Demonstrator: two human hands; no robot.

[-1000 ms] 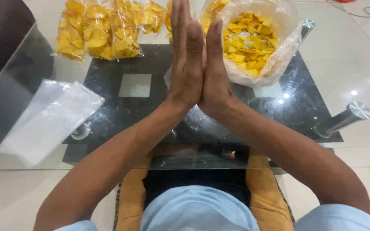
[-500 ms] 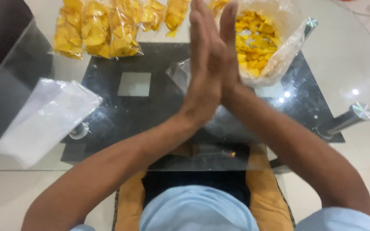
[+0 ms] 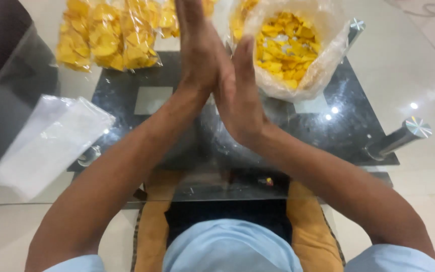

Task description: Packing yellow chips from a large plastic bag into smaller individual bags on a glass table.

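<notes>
Your left hand (image 3: 197, 48) and right hand (image 3: 237, 95) press flat together, open and empty, above the glass table (image 3: 419, 65), fingers pointing far toward the open clear bag of yellow chips (image 3: 285, 48), sealed chip packets (image 3: 104, 35) far left.

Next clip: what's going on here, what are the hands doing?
A person sits at a glass table with the left hand and right hand pressed palm to palm above it, holding nothing. Beyond the hands sits a large open plastic bag of yellow chips, and to the left a row of small packed chip bags. A stack of empty clear bags lies at the table's left edge.
</notes>
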